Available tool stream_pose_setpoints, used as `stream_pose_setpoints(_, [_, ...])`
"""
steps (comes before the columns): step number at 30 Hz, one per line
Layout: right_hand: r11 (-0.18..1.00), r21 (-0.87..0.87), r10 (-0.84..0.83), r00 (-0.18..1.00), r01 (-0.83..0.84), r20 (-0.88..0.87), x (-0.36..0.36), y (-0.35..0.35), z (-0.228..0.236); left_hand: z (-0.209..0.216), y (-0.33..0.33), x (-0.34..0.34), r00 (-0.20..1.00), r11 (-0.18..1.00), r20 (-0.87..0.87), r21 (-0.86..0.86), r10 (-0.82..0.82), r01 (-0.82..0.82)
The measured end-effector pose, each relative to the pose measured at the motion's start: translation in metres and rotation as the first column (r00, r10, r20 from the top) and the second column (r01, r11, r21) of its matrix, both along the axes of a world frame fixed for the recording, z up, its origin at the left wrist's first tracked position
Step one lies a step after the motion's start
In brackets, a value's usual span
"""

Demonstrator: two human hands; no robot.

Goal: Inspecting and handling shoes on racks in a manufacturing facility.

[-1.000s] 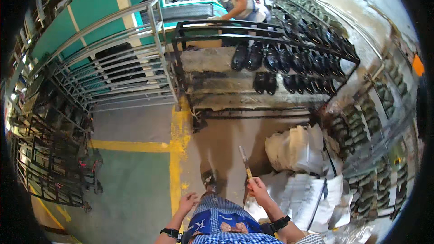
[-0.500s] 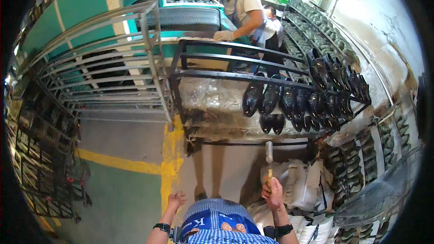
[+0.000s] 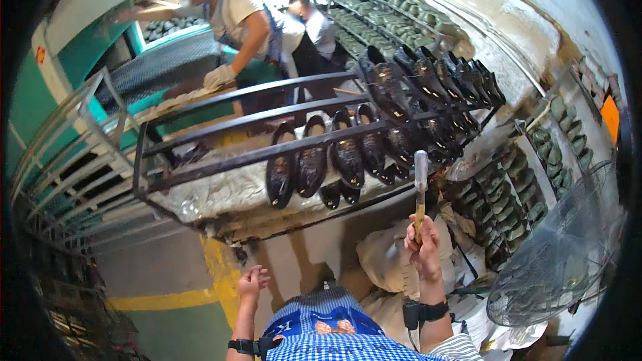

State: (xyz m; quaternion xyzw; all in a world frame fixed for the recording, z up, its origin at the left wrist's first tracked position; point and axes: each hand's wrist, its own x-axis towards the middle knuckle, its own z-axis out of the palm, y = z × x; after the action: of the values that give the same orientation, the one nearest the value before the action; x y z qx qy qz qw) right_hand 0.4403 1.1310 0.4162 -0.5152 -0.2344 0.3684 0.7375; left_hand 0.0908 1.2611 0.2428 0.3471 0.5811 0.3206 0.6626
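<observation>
In my right hand (image 3: 424, 244) is a slim tool (image 3: 420, 184) with a yellowish handle and a pale, silvery upper end, held upright with the fingers closed round the handle. Its exact kind is unclear. Its tip stands in front of the black metal rack (image 3: 194, 177). Shiny black shoes (image 3: 311, 157) rest on that rack in two tiers, toes pointing down toward me on the lower one. My left hand (image 3: 252, 282) hangs at waist height left of my blue checked apron (image 3: 328, 334). Its fingers are loosely bent and apart, and nothing shows in it.
Across the rack stands a person (image 3: 244, 23) with a gloved hand, beside a green machine (image 3: 120, 103); another person (image 3: 317, 27) is farther back. A grey metal rack (image 3: 67, 174) stands left. Pale sacks (image 3: 384, 261) and a mesh fan guard (image 3: 548, 281) lie right.
My view has swung right and closer to the shoe rack. My right hand has risen with the tool, nearer the shoes. The left hand's fingers have loosened.
</observation>
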Motion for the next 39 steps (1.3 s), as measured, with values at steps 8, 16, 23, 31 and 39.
stream_pose_setpoints(8, [0.996,0.039,-0.079,0.995,0.076,0.065,0.099,0.008,0.006,0.091,0.037,0.113,0.925,0.807,-0.232,0.456,-0.3,0.376])
stream_pose_setpoints(16, [0.995,0.098,-0.031,0.999,0.03,0.008,0.132,0.054,0.011,0.147,0.064,0.128,0.869,0.648,-0.387,0.584,-0.308,0.489])
stream_pose_setpoints(23, [0.981,0.192,-0.017,1.0,0.016,0.003,0.15,0.083,0.014,0.221,0.124,0.126,0.871,0.511,-0.45,0.711,-0.198,0.483])
stream_pose_setpoints(31, [0.973,0.181,-0.15,0.988,0.14,0.044,0.154,0.145,0.051,0.287,0.212,0.111,0.816,0.274,-0.554,0.768,-0.168,0.578])
stream_pose_setpoints(39, [0.957,0.235,-0.2,0.975,0.173,0.095,0.171,0.186,0.074,0.307,0.285,0.128,0.734,0.157,-0.621,0.724,-0.276,0.672])
